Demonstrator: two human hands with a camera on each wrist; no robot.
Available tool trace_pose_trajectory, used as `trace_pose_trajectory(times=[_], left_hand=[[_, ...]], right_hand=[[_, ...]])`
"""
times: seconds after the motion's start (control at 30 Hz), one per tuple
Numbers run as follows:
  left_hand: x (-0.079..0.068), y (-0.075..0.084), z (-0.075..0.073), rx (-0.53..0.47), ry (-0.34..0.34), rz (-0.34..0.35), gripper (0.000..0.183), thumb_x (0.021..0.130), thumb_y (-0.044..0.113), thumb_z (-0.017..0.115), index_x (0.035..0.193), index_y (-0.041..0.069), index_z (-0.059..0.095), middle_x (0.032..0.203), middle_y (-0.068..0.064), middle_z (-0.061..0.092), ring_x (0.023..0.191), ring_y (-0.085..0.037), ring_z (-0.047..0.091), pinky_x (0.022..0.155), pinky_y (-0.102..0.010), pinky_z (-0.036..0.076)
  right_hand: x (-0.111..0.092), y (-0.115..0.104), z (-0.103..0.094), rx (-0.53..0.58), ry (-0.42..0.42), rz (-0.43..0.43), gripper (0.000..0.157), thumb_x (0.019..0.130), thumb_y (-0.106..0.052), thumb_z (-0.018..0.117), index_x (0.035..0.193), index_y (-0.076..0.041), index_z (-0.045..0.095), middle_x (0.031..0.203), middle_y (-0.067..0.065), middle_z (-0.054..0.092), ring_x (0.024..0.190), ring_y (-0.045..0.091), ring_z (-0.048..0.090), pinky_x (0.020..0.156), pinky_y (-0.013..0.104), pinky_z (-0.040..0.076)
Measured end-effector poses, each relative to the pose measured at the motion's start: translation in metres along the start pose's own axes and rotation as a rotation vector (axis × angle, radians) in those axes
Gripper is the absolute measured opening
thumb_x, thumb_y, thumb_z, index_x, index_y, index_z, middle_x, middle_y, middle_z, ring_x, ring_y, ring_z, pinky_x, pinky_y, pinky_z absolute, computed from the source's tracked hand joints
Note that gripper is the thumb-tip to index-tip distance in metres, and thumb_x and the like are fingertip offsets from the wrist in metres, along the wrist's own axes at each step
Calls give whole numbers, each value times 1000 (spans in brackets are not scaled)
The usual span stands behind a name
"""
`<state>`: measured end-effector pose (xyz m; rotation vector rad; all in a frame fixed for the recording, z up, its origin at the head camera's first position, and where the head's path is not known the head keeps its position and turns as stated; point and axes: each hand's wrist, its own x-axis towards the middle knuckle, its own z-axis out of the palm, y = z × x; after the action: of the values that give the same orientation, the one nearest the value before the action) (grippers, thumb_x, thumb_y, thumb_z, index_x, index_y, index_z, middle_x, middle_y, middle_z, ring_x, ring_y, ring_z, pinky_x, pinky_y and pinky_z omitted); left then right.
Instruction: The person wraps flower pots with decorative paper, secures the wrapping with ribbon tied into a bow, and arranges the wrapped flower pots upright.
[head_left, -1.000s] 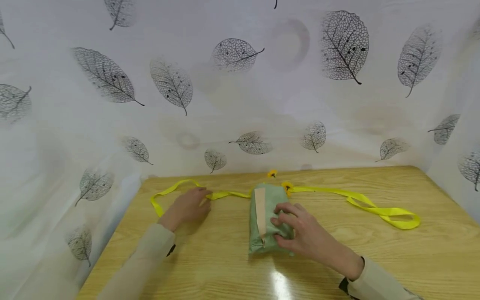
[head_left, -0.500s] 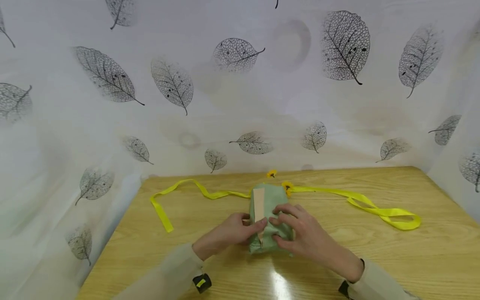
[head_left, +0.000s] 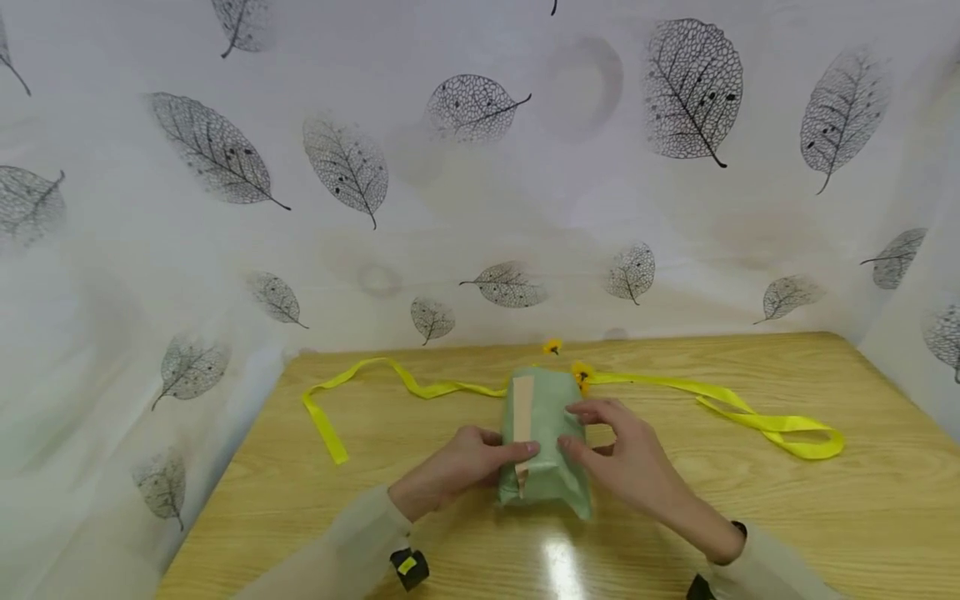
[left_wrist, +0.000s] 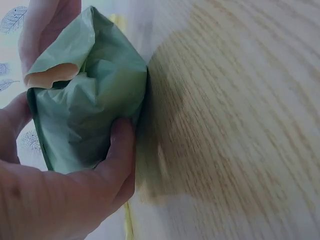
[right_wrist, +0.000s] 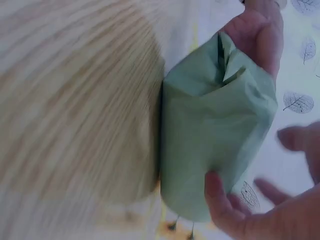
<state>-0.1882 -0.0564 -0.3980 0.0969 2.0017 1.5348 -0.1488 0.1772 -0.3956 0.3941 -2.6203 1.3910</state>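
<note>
A package wrapped in green paper (head_left: 553,417) lies on the table in the head view, with a beige strip (head_left: 522,408) along its left top side. My left hand (head_left: 459,468) grips its left side, thumb on top and fingers low on the side; the left wrist view shows the folded, crumpled near end between them. My right hand (head_left: 637,458) is at the right side. In the right wrist view a right fingertip (right_wrist: 215,185) touches the paper while the thumb stands off it. The package's underside is hidden.
Yellow ribbon (head_left: 326,429) runs left from behind the package, and more ribbon (head_left: 802,433) ends in a loop at the right. Small yellow flowers (head_left: 582,374) lie at the package's far end. A leaf-print sheet (head_left: 480,183) hangs behind the wooden table (head_left: 750,500).
My left hand has left the ribbon at the left and come to the package. My right hand has loosened and shifted slightly right; the package's near right corner now sticks out.
</note>
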Motion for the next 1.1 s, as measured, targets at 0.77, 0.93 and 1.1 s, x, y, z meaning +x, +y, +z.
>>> trace_pose_trajectory(times=[0.77, 0.93, 1.1], left_hand=[[-2, 8, -3, -14, -16, -2, 61, 91, 33, 78, 131, -9, 60, 112, -14, 73, 96, -21, 75, 89, -38, 62], [2, 15, -8, -9, -20, 61, 62, 93, 37, 76, 133, -7, 59, 118, -14, 72, 101, -22, 74, 92, -39, 61], [13, 20, -10, -23, 26, 111, 61, 93, 41, 75, 132, -5, 62, 123, -14, 71, 107, -20, 72, 96, -38, 59]], right_hand=[[-7, -3, 3, 369, -198, 527, 83, 97, -47, 68, 151, -3, 21, 123, 27, 59, 81, 26, 73, 66, 45, 64], [4, -4, -5, 345, -203, 476, 87, 97, -47, 68, 156, -6, 18, 126, 26, 58, 88, 25, 72, 68, 44, 64], [25, 1, -10, 282, -214, 413, 88, 99, -49, 65, 158, 1, 23, 134, 29, 57, 94, 23, 71, 72, 43, 64]])
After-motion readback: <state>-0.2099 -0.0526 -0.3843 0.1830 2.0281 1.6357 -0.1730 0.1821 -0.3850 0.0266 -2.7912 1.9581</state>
